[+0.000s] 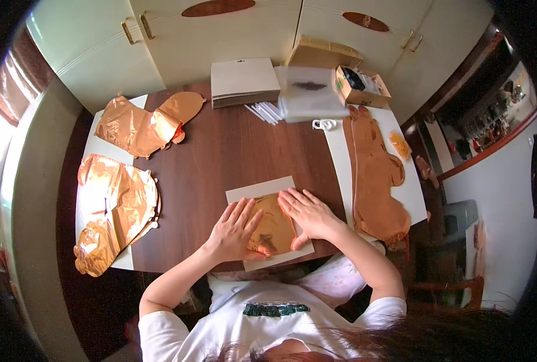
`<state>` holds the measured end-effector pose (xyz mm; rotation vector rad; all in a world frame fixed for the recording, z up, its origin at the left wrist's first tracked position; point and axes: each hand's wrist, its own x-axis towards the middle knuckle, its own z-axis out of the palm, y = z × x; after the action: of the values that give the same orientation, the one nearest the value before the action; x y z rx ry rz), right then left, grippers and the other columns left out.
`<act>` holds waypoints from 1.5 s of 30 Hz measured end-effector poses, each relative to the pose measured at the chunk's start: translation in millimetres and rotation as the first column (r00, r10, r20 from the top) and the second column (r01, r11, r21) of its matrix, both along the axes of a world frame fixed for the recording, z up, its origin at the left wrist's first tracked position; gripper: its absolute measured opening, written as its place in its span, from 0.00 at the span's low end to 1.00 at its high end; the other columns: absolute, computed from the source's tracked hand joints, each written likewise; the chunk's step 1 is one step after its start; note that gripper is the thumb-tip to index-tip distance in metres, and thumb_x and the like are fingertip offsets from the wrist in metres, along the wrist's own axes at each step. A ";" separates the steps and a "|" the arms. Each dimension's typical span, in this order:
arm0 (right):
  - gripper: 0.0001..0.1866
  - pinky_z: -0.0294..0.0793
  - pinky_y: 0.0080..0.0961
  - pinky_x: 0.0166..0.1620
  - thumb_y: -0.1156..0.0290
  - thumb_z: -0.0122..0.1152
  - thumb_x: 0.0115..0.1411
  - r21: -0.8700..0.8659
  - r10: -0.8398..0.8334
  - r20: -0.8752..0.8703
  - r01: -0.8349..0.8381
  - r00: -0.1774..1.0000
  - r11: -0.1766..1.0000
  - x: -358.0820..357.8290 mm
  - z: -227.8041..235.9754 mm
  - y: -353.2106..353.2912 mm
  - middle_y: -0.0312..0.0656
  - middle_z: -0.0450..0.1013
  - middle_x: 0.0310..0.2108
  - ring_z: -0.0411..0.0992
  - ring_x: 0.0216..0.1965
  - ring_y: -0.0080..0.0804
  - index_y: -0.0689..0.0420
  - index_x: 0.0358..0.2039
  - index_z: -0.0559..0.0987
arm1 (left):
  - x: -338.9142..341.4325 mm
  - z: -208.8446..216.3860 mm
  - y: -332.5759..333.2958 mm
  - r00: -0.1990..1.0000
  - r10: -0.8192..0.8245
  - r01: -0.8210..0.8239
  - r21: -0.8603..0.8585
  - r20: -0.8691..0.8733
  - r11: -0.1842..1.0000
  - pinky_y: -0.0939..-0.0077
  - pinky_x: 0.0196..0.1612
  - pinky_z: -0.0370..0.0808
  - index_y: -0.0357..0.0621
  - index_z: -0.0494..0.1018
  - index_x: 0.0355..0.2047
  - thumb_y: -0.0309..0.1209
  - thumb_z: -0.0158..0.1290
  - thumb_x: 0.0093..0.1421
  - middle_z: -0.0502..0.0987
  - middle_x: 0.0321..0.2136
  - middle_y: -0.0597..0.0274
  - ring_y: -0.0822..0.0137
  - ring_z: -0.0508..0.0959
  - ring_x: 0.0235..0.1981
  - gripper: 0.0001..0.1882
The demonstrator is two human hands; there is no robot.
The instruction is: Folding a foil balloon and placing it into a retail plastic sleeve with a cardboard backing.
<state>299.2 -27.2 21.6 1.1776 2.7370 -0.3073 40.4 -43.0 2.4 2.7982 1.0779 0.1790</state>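
A folded shiny rose-gold foil sheet [273, 224] lies on a pale grey card [257, 192] at the table's near edge. My left hand [235, 230] rests on the foil's left side, fingers stretched and spread, thumb along the lower edge. On the foil's right edge lies my right hand [307, 214], also open with its fingers extended. Neither hand is closed round anything; parts of the foil and card are covered by them. Two rose-gold foil balloons, an upper one [132, 125] and a lower one [118, 196], are spread flat and creased on the left.
Flat foil balloons [374, 175] lie on the right. At the back are a stack of grey cards [244, 81], white sticks [264, 112], clear plastic bags [310, 99] and a cardboard box [371, 90]. A white ring-shaped item [324, 124] and a yellow packet [400, 145] sit nearby.
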 end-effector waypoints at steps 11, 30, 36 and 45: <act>0.70 0.41 0.44 0.66 0.36 0.68 0.25 -0.019 -0.016 0.063 0.017 0.998 1.000 -3.5 3.4 -3.2 0.47 0.43 0.66 0.40 0.67 0.42 0.63 0.63 0.48 | -7.7 7.4 6.3 0.990 -0.082 0.075 -0.059 -0.116 0.995 0.55 0.64 0.48 0.39 0.50 0.63 0.71 0.52 0.35 0.49 0.62 0.38 0.45 0.51 0.64 0.63; 0.72 0.39 0.43 0.67 0.37 0.70 0.25 -0.106 0.228 -0.060 -0.233 0.972 0.967 -44.8 -11.3 -14.8 0.49 0.39 0.67 0.36 0.68 0.45 0.61 0.64 0.43 | -52.8 -3.4 -139.9 0.614 0.769 -0.291 -0.855 0.178 0.430 0.74 0.29 0.75 0.34 0.74 0.33 0.38 0.56 0.57 0.78 0.24 0.55 0.66 0.78 0.24 0.16; 0.75 0.37 0.43 0.67 0.37 0.71 0.22 -0.126 0.316 -0.065 -0.322 0.947 0.938 -74.1 -14.3 -19.7 0.48 0.39 0.67 0.36 0.68 0.43 0.62 0.64 0.42 | -67.8 -66.4 -150.5 0.091 0.988 0.355 -0.931 0.123 0.083 0.76 0.30 0.75 0.35 0.73 0.38 0.36 0.51 0.62 0.78 0.29 0.61 0.72 0.77 0.28 0.14; 0.47 0.40 0.49 0.65 0.41 0.61 0.47 -0.135 0.274 -0.287 -0.322 0.918 0.937 -35.4 -11.8 45.3 0.41 0.52 0.64 0.42 0.67 0.47 0.54 0.62 0.58 | -52.3 -51.2 -147.9 0.114 0.984 0.251 -0.962 0.138 0.106 0.73 0.38 0.76 0.34 0.72 0.40 0.33 0.49 0.63 0.77 0.36 0.61 0.71 0.77 0.35 0.13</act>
<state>263.8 18.1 9.8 0.6997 2.9796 -0.6993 -11.9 -190.9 -48.7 0.5685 1.1367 0.8154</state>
